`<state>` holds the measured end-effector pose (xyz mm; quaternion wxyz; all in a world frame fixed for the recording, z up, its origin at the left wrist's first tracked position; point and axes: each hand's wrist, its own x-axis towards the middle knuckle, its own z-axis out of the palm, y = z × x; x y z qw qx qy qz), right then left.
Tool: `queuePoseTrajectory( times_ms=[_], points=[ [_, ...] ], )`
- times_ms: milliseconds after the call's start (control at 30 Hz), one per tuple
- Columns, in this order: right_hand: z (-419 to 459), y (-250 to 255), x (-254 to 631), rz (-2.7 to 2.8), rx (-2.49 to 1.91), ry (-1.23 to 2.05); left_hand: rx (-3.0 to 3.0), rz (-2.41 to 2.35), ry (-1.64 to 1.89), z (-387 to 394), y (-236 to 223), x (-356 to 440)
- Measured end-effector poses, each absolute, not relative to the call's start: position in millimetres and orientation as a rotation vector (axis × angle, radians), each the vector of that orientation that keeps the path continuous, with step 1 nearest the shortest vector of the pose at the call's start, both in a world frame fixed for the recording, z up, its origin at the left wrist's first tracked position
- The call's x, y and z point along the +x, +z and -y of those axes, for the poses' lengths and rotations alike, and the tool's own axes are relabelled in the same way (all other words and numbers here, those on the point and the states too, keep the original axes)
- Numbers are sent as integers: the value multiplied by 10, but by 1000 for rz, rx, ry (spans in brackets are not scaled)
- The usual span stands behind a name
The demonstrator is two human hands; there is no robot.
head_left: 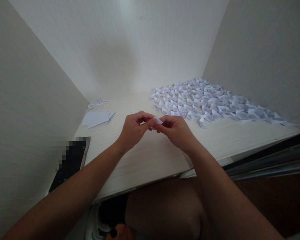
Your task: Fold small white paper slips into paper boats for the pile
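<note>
Between my two hands is a small folded piece of white paper (158, 120), mostly hidden by the fingers. My left hand (137, 128) pinches its left side with thumb and fingertips. On its other side, my right hand (176, 128) grips the paper the same way, the fingertips of both hands nearly touching. Both hands are above the middle of the pale table (140, 163). Just beyond my right hand begins a broad spread of small folded paper boats (197, 100), standing close together in rows.
A stack of flat white paper sheets (97, 118) lies on the left of the table, with a heap of thin paper scraps (97, 103) behind it. A dark flat device (72, 160), partly pixelated, rests at the left edge. Walls enclose the table on three sides.
</note>
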<state>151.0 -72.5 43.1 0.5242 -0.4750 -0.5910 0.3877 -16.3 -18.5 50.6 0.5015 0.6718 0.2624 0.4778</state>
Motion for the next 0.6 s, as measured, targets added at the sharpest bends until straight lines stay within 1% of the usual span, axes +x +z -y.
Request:
queuePoseTrajectory(
  times_ms=[167, 600],
  points=[
    [697, 400, 1646, 1480, -1180, 920, 1582, -666, 980, 120, 498, -213],
    [668, 396, 1733, 1481, -1194, 951, 1627, -657, 980, 79, 407, -223]
  ],
)
